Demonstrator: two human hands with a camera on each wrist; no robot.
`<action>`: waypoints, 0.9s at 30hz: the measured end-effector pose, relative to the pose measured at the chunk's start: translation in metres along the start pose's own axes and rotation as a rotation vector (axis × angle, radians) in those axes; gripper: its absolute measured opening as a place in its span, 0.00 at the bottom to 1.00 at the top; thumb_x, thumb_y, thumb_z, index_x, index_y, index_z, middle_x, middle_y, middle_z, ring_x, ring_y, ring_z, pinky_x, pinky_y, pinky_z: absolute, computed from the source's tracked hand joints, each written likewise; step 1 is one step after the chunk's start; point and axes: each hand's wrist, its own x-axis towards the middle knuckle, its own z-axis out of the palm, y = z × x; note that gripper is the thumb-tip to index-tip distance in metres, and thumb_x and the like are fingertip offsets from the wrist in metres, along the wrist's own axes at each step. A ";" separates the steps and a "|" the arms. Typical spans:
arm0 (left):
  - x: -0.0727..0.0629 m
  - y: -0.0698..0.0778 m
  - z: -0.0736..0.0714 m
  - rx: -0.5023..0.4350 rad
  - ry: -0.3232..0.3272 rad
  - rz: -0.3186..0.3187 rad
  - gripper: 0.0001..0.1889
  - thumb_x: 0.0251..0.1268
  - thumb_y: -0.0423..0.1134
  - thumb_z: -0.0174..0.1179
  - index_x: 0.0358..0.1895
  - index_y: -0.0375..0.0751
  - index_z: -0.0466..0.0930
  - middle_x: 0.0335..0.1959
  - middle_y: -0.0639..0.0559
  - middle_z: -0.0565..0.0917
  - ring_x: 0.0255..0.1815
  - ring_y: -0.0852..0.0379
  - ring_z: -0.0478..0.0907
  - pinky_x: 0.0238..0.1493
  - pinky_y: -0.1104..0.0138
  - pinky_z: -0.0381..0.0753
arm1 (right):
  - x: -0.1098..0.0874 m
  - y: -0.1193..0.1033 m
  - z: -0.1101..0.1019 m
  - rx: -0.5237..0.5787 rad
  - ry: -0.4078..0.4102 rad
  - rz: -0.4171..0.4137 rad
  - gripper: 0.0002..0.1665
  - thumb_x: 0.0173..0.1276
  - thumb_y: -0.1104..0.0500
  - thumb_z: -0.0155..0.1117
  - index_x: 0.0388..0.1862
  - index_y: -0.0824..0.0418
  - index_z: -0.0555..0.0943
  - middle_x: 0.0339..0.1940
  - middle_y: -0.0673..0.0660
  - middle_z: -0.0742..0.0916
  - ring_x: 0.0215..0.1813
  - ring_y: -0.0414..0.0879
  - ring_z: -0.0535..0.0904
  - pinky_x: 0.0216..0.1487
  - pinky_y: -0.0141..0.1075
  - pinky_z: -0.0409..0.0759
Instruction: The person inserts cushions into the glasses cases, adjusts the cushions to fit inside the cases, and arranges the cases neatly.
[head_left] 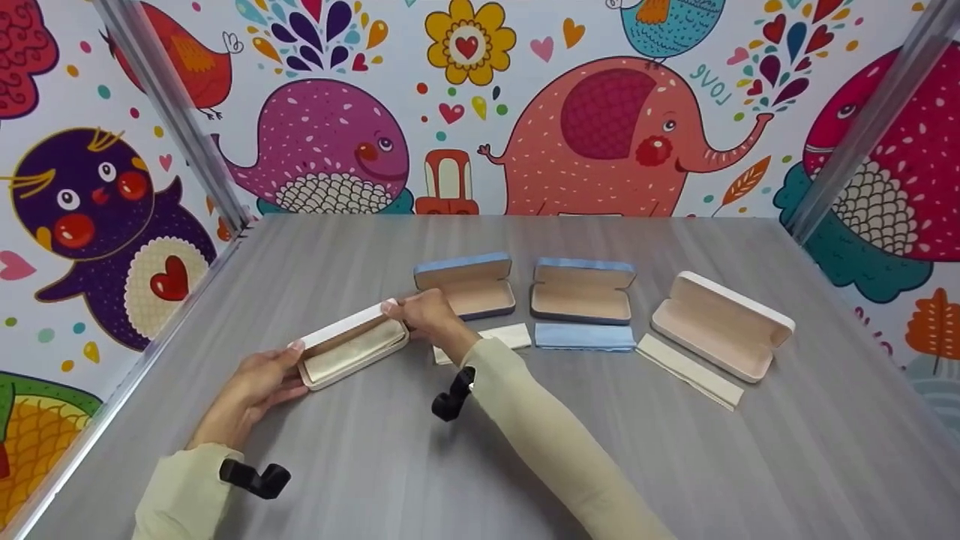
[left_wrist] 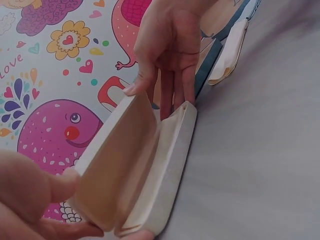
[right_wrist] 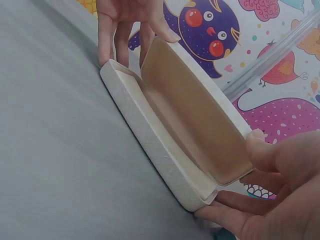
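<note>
A white eyeglass case sits at the left of the table, its lid tilted partway over the base. Inside lies a folded cream cloth. My left hand grips the case's left end, thumb on the lid's edge and fingers at the base. At the other end my right hand holds it likewise, with its thumb on the lid. Both wrist views show the beige lining. In the left wrist view, my left hand is partly cut off by the frame.
Two blue cases and another white case stand with lids up. In front of them lie a cream cloth, a blue cloth and another cream cloth. Patterned walls enclose the grey table.
</note>
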 end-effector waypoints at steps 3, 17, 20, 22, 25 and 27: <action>0.001 -0.003 0.000 -0.001 -0.011 0.011 0.38 0.81 0.46 0.45 0.74 0.15 0.43 0.64 0.26 0.71 0.47 0.60 0.81 0.51 0.68 0.86 | 0.000 0.003 -0.001 -0.041 0.035 -0.006 0.24 0.64 0.57 0.74 0.56 0.66 0.84 0.57 0.58 0.87 0.44 0.42 0.83 0.51 0.36 0.87; 0.001 -0.011 0.011 0.059 0.086 0.075 0.36 0.80 0.42 0.48 0.74 0.15 0.44 0.72 0.21 0.60 0.52 0.61 0.80 0.49 0.75 0.84 | 0.000 0.017 -0.008 -0.104 0.016 -0.126 0.20 0.66 0.59 0.72 0.55 0.65 0.84 0.56 0.61 0.87 0.47 0.40 0.84 0.51 0.32 0.86; 0.000 -0.014 0.013 0.069 0.111 0.086 0.35 0.79 0.40 0.50 0.73 0.15 0.47 0.70 0.23 0.64 0.47 0.66 0.80 0.47 0.77 0.83 | 0.000 0.021 -0.008 -0.152 0.028 -0.144 0.20 0.66 0.58 0.72 0.55 0.63 0.85 0.53 0.60 0.89 0.41 0.37 0.81 0.48 0.29 0.85; -0.001 -0.016 0.013 0.073 0.122 0.088 0.34 0.78 0.39 0.51 0.73 0.16 0.48 0.68 0.26 0.66 0.44 0.69 0.79 0.46 0.78 0.82 | 0.000 0.024 -0.007 -0.208 0.044 -0.161 0.20 0.66 0.57 0.72 0.55 0.61 0.85 0.53 0.58 0.89 0.42 0.36 0.78 0.47 0.27 0.83; -0.002 -0.018 0.013 0.072 0.129 0.093 0.35 0.78 0.38 0.52 0.73 0.15 0.48 0.66 0.28 0.68 0.42 0.71 0.78 0.46 0.79 0.82 | 0.000 0.027 -0.006 -0.259 0.067 -0.183 0.19 0.65 0.56 0.73 0.54 0.59 0.86 0.55 0.57 0.88 0.48 0.37 0.77 0.53 0.28 0.81; -0.002 -0.018 0.014 0.082 0.134 0.099 0.34 0.78 0.37 0.52 0.73 0.15 0.49 0.65 0.28 0.70 0.42 0.71 0.79 0.46 0.79 0.82 | -0.001 0.028 -0.007 -0.271 0.078 -0.202 0.19 0.65 0.56 0.73 0.53 0.59 0.86 0.56 0.57 0.88 0.54 0.39 0.76 0.59 0.30 0.79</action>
